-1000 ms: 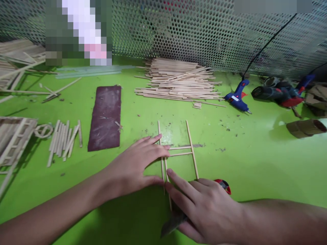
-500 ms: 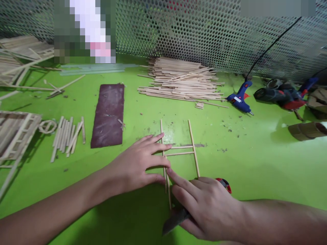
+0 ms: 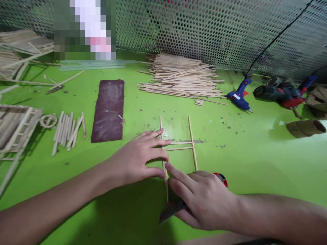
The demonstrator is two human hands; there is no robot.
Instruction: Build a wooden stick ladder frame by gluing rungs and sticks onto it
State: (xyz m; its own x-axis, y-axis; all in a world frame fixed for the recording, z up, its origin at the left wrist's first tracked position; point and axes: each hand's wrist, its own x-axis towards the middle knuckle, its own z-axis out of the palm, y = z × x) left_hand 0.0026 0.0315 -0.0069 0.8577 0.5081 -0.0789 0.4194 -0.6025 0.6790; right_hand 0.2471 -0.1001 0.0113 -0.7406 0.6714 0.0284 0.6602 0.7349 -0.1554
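Observation:
My left hand [image 3: 139, 156] lies with fingers spread across the left upright of an H-shaped frame of thin wooden sticks, its fingertips touching the sticks. The frame's right upright [image 3: 192, 141] joins the left one through two crosspieces [image 3: 178, 148]. A loose thin stick [image 3: 167, 190] lies almost along the left upright, its end near the blade. In my closed right hand [image 3: 204, 200] is a knife [image 3: 171, 211], its dark blade pointing left and a red-and-black end showing behind the knuckles. My right index fingertip presses beside the left fingers on the sticks. The grip itself is mostly hidden.
A dark sanding sheet [image 3: 108, 110] lies left of the frame. Behind are a heap of thin sticks [image 3: 181, 76] and a blue glue gun [image 3: 240, 97]; a power tool [image 3: 281, 92] and bamboo tube [image 3: 305, 129] stand right. Short sticks [image 3: 66, 129] and wooden structures [image 3: 17, 132] are left.
The view has shifted slightly, so things on the table sit a little higher. My right hand and the knife have moved slightly left; my left hand stays on the frame.

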